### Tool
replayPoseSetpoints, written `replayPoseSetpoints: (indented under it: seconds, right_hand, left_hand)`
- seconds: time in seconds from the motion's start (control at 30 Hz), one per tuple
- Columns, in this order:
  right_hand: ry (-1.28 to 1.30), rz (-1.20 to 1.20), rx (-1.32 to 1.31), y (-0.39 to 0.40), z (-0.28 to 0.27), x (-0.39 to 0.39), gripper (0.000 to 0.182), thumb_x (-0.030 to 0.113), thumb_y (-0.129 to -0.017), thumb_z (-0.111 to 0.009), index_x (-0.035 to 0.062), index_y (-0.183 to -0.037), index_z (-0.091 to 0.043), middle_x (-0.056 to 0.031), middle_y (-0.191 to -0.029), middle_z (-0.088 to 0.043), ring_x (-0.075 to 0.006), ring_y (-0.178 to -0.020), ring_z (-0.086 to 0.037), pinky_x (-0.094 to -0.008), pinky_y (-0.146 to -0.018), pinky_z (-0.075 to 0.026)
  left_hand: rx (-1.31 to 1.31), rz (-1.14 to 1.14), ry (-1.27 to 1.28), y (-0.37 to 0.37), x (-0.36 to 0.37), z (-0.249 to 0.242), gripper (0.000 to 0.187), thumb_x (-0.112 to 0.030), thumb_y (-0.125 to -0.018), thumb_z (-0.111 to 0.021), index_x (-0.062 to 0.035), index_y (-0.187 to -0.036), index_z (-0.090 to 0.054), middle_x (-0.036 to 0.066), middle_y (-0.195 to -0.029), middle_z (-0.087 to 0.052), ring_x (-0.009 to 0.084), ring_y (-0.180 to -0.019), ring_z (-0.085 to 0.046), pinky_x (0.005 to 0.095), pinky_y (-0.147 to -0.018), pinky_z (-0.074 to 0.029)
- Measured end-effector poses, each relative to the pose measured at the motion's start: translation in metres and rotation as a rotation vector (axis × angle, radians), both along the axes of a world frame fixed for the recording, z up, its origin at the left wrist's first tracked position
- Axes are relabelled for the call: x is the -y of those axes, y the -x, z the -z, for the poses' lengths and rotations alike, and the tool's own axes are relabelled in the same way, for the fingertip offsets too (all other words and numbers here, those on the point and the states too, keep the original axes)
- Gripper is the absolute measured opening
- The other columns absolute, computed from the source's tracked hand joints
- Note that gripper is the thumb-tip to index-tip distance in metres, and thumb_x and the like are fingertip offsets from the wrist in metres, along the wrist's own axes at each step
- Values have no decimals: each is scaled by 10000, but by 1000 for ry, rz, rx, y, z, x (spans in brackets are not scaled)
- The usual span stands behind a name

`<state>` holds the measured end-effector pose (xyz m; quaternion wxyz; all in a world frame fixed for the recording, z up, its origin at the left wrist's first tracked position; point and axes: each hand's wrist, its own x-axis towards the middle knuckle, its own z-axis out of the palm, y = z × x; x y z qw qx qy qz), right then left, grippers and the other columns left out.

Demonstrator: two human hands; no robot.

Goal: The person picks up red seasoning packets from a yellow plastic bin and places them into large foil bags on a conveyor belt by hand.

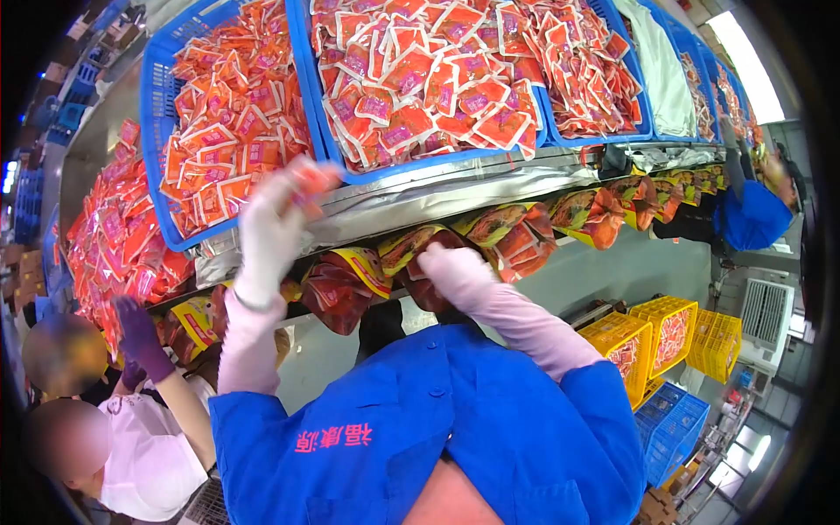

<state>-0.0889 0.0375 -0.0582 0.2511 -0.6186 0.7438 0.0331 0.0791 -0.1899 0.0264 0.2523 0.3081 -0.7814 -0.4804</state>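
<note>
My left hand [269, 214], in a white glove, is raised over the front edge of the blue baskets. Its fingers are closed on red packets [312, 181], which are blurred by motion. My right hand [457, 271], also gloved, is lower and further right, with its fingers closed on the edge of a yellow and red bag [423, 284]. Similar bags hang in a row along the table's front edge, one [523, 245] with red packets inside. Beyond my hands, a blue basket [350, 178] is heaped with red packets [411, 70].
Another blue basket [156, 166] stands left, beside a loose packet pile [122, 236]. A co-worker's purple-gloved hand [140, 337] is near that pile. A person in blue [754, 214] stands far right. Yellow crates [713, 341] and a blue crate [672, 429] are at lower right.
</note>
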Motion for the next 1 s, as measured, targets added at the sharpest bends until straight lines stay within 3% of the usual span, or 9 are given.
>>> replayPoseSetpoints:
  seconds: [0.13,0.33,0.5,0.53,0.57,0.67,0.8,0.9,1.0]
  right_hand:
    - [-98,-75,794,2,39,26,331,290,-875,-660,50,-1102,-668,-194,-1039,-714,-385,-870,-688,-437,-797,-545]
    - [82,-667,-210,17,38,-26,253,231,-784,-666,61,-939,-771,-121,-962,-739,-249,-935,-677,-373,-861,-486]
    - [186,-771,-51,-13,34,-4,180,183,-789,-617,94,-806,-773,-87,-851,-747,-253,-805,-697,-383,-708,-502]
    - [183,-786,-50,-10,36,4,179,183,-798,-612,107,-805,-773,-80,-853,-749,-259,-804,-704,-393,-695,-516]
    - [54,-692,-18,-8,16,16,137,196,-779,-638,162,-805,-769,-49,-801,-727,-242,-803,-702,-384,-713,-541]
    - [549,-27,335,21,-23,78,169,250,-810,-629,142,-861,-749,-103,-880,-718,-316,-858,-687,-438,-781,-549]
    - [99,367,22,54,8,198,543,483,-834,-706,45,-1151,-646,-214,-1066,-704,-350,-1021,-680,-446,-879,-536]
    - [81,371,39,64,33,218,393,267,-825,-673,25,-1135,-663,-217,-1090,-692,-367,-1036,-668,-440,-937,-517]
    - [527,177,188,70,-28,152,284,187,-839,-603,9,-1049,-671,-206,-985,-691,-382,-996,-656,-450,-896,-510]
  left_hand:
    - [168,516,24,-1,-109,23,384,59,-744,-641,-79,-1097,-703,116,-1031,-674,286,-922,-679,358,-830,-544]
    - [711,488,418,14,-155,97,188,-64,-816,-613,-55,-993,-675,135,-1081,-666,326,-967,-672,392,-781,-545]
    - [1282,621,926,27,-130,264,262,-186,-867,-580,-65,-1073,-687,170,-1130,-667,352,-996,-669,387,-813,-540]
    - [1010,32,473,18,-136,334,286,-194,-883,-560,-86,-1110,-697,185,-1176,-662,349,-1022,-671,394,-864,-529]
    - [1197,226,113,36,-121,268,331,-224,-894,-566,-81,-1167,-689,201,-1207,-655,349,-1047,-671,391,-901,-519]
    - [1271,597,484,15,-121,175,371,-284,-836,-675,-57,-1129,-688,183,-1129,-675,318,-1054,-667,422,-857,-550]
    - [556,476,338,-10,-55,44,216,-242,-831,-660,-94,-983,-697,140,-1011,-671,302,-899,-670,463,-740,-540]
    - [760,-73,789,-6,44,47,154,-187,-807,-698,-114,-941,-713,102,-906,-672,310,-893,-652,425,-807,-514]
    - [873,75,959,-12,114,109,293,-295,-758,-773,-142,-1005,-730,61,-1012,-683,280,-1030,-624,484,-912,-447]
